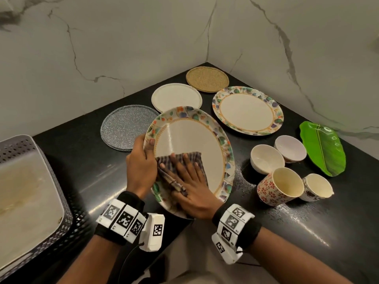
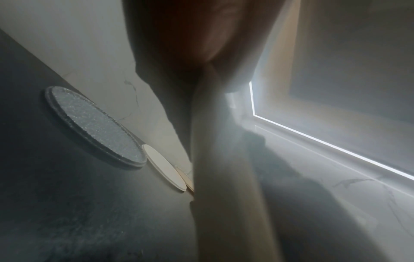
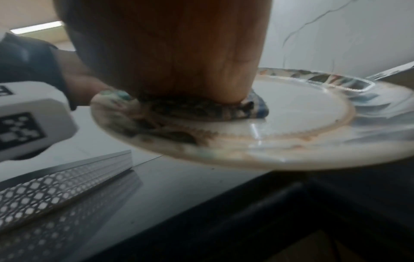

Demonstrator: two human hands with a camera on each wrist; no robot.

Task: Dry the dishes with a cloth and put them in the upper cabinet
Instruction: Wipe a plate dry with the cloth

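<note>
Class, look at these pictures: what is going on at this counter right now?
A person is drying a floral plate with a striped cloth. The left hand grips the plate's rim and holds it tilted above the black counter, while the right hand presses the cloth flat against its face. Another floral plate, two bowls and two cups wait on the counter.

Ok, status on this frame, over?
Left hand grips floral plate rim. Right hand flat, pressing striped cloth on it. Nothing in the way.
</note>
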